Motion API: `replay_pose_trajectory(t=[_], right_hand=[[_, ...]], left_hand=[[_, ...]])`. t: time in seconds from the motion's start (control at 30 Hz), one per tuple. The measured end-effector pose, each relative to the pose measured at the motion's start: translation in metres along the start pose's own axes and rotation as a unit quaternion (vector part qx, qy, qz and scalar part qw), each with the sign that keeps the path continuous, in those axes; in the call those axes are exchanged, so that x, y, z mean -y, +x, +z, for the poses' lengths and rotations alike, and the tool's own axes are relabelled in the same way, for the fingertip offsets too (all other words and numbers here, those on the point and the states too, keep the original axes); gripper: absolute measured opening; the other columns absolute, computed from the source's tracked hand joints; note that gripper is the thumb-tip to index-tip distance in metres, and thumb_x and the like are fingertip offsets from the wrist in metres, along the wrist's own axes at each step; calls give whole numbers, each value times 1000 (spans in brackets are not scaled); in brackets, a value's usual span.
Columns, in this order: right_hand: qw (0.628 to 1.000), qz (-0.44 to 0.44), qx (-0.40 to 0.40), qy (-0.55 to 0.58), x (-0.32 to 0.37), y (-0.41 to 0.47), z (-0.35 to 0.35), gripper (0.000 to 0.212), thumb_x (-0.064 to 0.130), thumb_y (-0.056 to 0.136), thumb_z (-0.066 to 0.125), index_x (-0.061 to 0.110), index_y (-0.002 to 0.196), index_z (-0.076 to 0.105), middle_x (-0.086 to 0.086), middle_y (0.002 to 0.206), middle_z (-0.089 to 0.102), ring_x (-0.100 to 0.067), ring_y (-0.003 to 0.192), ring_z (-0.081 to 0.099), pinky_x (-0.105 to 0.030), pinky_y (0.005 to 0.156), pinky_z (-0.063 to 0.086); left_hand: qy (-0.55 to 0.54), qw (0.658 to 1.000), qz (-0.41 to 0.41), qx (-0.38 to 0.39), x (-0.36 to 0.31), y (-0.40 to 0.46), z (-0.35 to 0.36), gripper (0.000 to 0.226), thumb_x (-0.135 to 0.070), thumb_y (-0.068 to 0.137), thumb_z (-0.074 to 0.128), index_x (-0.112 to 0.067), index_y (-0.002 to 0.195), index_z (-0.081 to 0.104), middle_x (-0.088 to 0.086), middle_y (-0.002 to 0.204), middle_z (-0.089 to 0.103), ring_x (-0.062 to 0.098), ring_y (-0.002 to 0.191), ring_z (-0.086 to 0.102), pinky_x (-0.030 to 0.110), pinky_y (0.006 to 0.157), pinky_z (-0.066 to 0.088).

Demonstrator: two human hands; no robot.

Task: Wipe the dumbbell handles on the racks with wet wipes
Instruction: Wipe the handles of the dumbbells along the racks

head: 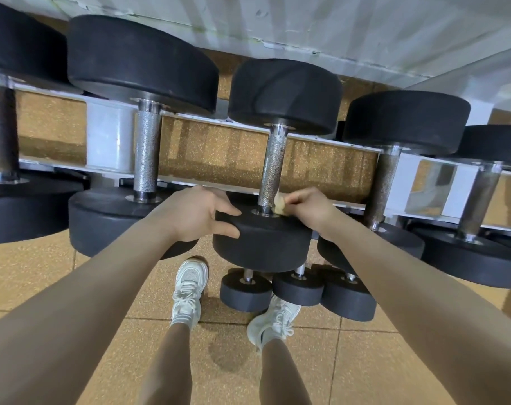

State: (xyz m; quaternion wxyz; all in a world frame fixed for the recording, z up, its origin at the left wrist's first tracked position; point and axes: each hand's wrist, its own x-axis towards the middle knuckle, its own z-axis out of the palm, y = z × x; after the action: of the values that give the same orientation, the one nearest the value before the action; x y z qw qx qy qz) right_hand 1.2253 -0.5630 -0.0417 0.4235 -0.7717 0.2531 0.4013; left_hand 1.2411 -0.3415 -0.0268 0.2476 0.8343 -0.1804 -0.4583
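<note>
Speckled tan rubber floor tiles spread under a white metal rack that carries a row of black dumbbells. At the centre of the view, the right hand pinches a crumpled, yellowish wet wipe against the lower end of the knurled steel handle of the middle dumbbell; its fingers are curled around the wipe. At nine o'clock from it, the left hand grips the rim of that dumbbell's near weight head, thumb on the upper face, fingers wrapped over the edge. Further out, neighbouring dumbbells rest across the rack rails at nine and three o'clock, their handles bare. At six o'clock, three small dumbbells sit on a lower level, just above a pair of white sneakers on the floor.
</note>
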Motion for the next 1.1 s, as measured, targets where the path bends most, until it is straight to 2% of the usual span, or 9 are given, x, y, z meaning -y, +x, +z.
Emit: replay_pose_trajectory(t=[0.1, 0.2, 0.33, 0.57, 0.7, 0.83, 0.93, 1.0, 1.1], right_hand=[[996, -36, -83, -5, 10, -6, -2, 20, 6, 91, 52, 5, 101, 69, -1, 90, 60, -13, 81, 52, -24, 75, 39], [961, -192, -141, -138, 30, -18, -5, 24, 8, 92, 47, 7, 108, 65, -7, 94, 62, -18, 82, 52, -25, 68, 33], [949, -242, -108, -171, 67, -15, -7, 12, 29, 92, 44, 21, 90, 53, 5, 82, 53, -16, 76, 51, -31, 65, 38], [780, -305, -101, -537, 67, 17, 0, 34, 2, 93, 45, 3, 127, 46, -13, 126, 48, -30, 121, 41, -39, 97, 41], [793, -295, -41, -531, 69, 5, 11, 23, -1, 92, 42, 0, 110, 55, -14, 111, 55, -28, 106, 52, -35, 91, 45], [834, -192, 54, -515, 62, -8, 31, 26, 5, 92, 43, 2, 112, 59, -4, 93, 57, -27, 103, 57, -34, 87, 49], [814, -179, 118, -539, 69, -15, 28, 30, 18, 96, 36, 4, 111, 58, -3, 77, 48, -30, 105, 56, -36, 84, 44], [829, -201, 50, -520, 83, -13, 17, 31, 18, 98, 34, 3, 113, 56, -12, 98, 56, -29, 104, 55, -35, 83, 42], [770, -285, -82, -565, 105, -4, 6, 30, -1, 91, 41, 0, 121, 47, -15, 120, 51, -27, 109, 49, -32, 83, 43]], left_hand=[[4, 1000, -13, -1, -4, -4, -2, 51, -50, 75, 66, -27, 120, 61, -11, 124, 58, 14, 108, 57, 38, 95, 43], [9, 1000, -23, 5, -7, -6, -2, 50, -50, 77, 64, -28, 122, 59, -10, 128, 56, 14, 111, 55, 39, 96, 43], [10, 1000, -19, 3, -7, -5, -2, 49, -49, 78, 64, -28, 122, 59, -9, 129, 54, 14, 118, 50, 38, 99, 40], [21, 1000, 5, 0, 0, 0, 0, 49, -51, 79, 62, -31, 123, 58, -13, 125, 55, 12, 115, 49, 35, 97, 41], [17, 1000, 8, -1, 2, 0, 1, 49, -52, 78, 63, -31, 122, 58, -11, 125, 56, 13, 113, 51, 36, 95, 42], [43, 999, 3, 5, -1, -2, 0, 49, -55, 80, 58, -34, 125, 55, -12, 128, 54, 13, 115, 49, 34, 95, 41], [55, 998, 7, 9, -1, -2, -2, 50, -57, 81, 56, -35, 126, 54, -12, 128, 54, 14, 114, 50, 33, 94, 42], [60, 998, 12, 14, 0, -1, -2, 51, -58, 80, 56, -34, 125, 54, -11, 128, 54, 14, 115, 49, 34, 95, 42], [54, 998, 16, 14, 2, 1, -2, 53, -59, 79, 56, -33, 125, 55, -11, 128, 53, 14, 116, 48, 35, 95, 42]])
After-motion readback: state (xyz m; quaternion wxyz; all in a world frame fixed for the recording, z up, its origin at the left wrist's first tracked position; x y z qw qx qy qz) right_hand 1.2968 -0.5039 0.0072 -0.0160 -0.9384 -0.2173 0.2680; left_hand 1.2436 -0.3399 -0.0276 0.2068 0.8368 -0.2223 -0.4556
